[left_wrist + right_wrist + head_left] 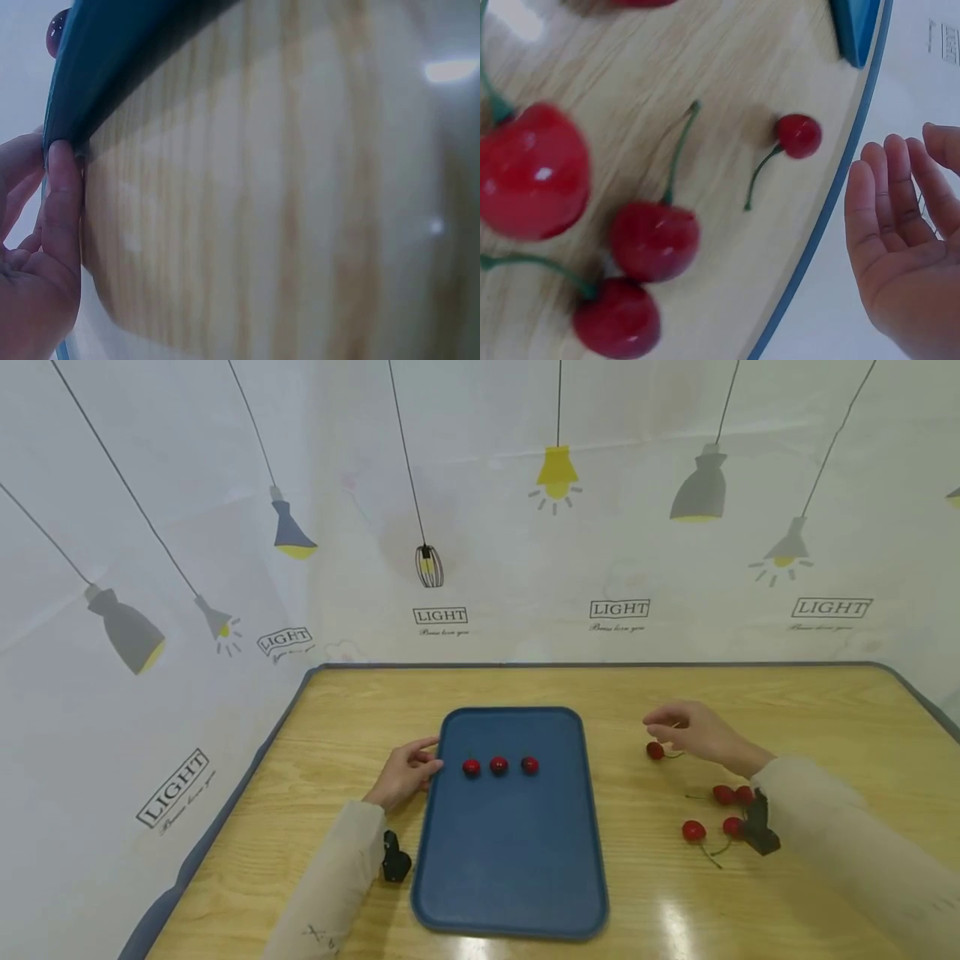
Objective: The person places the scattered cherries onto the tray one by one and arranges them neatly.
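Observation:
My left hand [402, 774] is at the left rim of a blue rectangular tray [517, 860]. In the left wrist view, the thumb and fingers [64, 169] meet at that rim. Three dark red cherries, the left one [471, 767], the middle one [498, 765] and the right one [530, 765], lie in a row across the tray's upper part. My right hand [693, 729] hovers by a single stemmed cherry [655, 750] to the right of the tray. Its fingers are loosely bent with nothing between them, as the right wrist view shows.
Several more cherries with green stems, one of them [693, 832], lie on the wooden table [360, 710] under and beside the right forearm. Behind the table hangs a white curtain [495, 510] printed with lamps. Black wrist devices are strapped at both sleeves.

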A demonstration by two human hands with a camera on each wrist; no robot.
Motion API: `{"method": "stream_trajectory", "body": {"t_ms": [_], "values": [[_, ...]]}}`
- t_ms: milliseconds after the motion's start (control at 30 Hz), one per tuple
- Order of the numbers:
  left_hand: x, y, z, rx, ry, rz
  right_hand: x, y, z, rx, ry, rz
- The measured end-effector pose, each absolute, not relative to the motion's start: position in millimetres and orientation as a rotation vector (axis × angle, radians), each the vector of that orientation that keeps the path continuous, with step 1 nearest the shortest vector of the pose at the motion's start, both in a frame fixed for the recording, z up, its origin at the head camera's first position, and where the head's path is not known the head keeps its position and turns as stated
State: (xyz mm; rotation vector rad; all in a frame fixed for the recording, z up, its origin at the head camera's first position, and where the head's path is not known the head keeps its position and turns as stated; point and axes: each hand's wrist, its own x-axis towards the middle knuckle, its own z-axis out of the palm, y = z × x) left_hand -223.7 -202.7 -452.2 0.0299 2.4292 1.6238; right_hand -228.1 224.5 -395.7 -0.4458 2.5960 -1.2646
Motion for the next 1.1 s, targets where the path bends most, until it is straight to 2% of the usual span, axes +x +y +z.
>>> {"method": "stream_trajectory", "body": {"t_ms": [533, 867, 1100], "values": [[-226, -202, -455, -0.005, 2.436, 1.634, -233, 250, -422, -0.354, 2.581, -1.198], [-211, -196, -427, 0.031, 2.403, 1.628, -238, 250, -434, -0.342, 2.58, -1.185], [-206, -194, -421, 0.027, 2.403, 1.635, -239, 244, -437, -0.322, 2.61, -1.121]]}}
